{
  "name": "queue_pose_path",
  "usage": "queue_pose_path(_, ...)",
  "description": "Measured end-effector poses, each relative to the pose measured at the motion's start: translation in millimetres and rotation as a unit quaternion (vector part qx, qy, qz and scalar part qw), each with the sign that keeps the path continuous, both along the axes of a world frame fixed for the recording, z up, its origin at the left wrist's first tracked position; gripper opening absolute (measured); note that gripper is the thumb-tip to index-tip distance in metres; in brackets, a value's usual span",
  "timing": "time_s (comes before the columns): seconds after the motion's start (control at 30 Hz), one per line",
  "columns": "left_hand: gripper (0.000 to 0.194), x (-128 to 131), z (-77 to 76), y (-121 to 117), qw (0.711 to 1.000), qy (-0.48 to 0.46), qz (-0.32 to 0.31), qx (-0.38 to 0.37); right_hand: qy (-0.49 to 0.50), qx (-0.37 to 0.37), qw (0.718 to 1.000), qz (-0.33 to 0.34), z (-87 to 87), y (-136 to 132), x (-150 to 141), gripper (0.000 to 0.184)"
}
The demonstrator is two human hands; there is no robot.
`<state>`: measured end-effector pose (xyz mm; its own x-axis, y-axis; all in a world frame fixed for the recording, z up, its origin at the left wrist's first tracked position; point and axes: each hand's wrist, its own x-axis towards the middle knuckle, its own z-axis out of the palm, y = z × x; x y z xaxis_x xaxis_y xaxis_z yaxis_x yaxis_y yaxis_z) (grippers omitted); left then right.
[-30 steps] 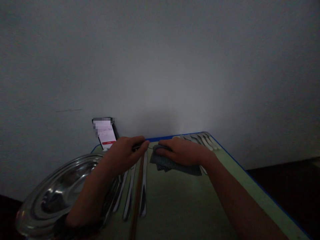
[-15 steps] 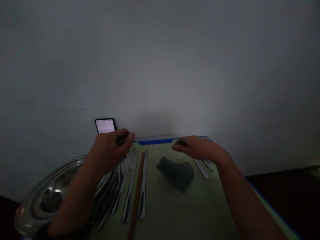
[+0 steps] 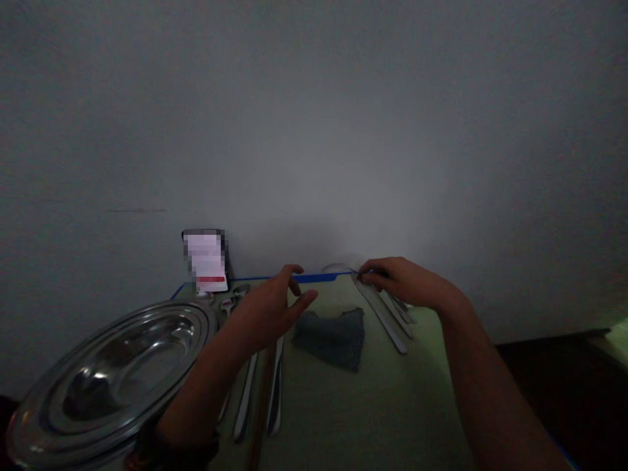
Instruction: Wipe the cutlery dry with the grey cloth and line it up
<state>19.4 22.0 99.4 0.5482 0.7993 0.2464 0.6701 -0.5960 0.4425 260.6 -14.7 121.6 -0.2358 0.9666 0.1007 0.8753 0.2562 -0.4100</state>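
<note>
My left hand (image 3: 272,307) hovers over the left-hand cutlery and the left edge of a folded grey-blue cloth (image 3: 331,337). Its thumb and fingers are apart, with nothing between them. Near the far right edge of the table, my right hand (image 3: 397,278) is closed on a thin piece of metal cutlery (image 3: 336,267). The cutlery's curved end sticks out to the left against the wall; whether it is a spoon or a fork I cannot tell. Below that hand lie a table knife (image 3: 387,324) and other metal handles (image 3: 401,320), partly covered by the fingers.
At left stands a large shiny metal bowl (image 3: 147,360) with a wide rim. A phone (image 3: 209,261) leans on the wall behind it. Knives (image 3: 275,392), wooden chopsticks (image 3: 260,405) and spoons (image 3: 240,289) lie between bowl and cloth. The pale table (image 3: 367,418) meets a grey wall.
My left hand has moved right and opened. My right hand has closed on a piece of cutlery at the far edge. The cloth now lies flatter, and the view has shifted slightly.
</note>
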Motion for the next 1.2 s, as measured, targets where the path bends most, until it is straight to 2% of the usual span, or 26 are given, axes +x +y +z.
queue_pose_path(0.07,0.039,-2,-4.1,3,0.999,0.038,-0.007,0.001,-0.034,-0.055,0.989,-0.129,-7.9,4,24,0.026)
queue_pose_path(0.2,0.033,1,-12.4,4,0.995,0.086,-0.041,0.015,-0.035,-0.098,0.973,-0.205,-28.9,15,49,0.027)
queue_pose_path(0.33,0.029,7,-23.4,4,0.989,0.128,-0.067,0.001,-0.021,-0.131,0.964,-0.229,-44.7,24,48,0.021)
queue_pose_path(0.5,0.028,8,-32.0,7,0.985,0.15,-0.082,0.0,-0.023,-0.166,0.953,-0.254,-52.9,29,57,0.018)
queue_pose_path(0.83,0.025,10,-37.2,4,0.981,0.17,-0.088,-0.028,-0.067,-0.141,0.946,-0.285,-60.2,34,57,0.017)
queue_pose_path(1.2,0.025,8,-38.3,3,0.981,0.163,-0.096,-0.051,-0.111,-0.152,0.928,-0.321,-77.8,47,55,0.03)
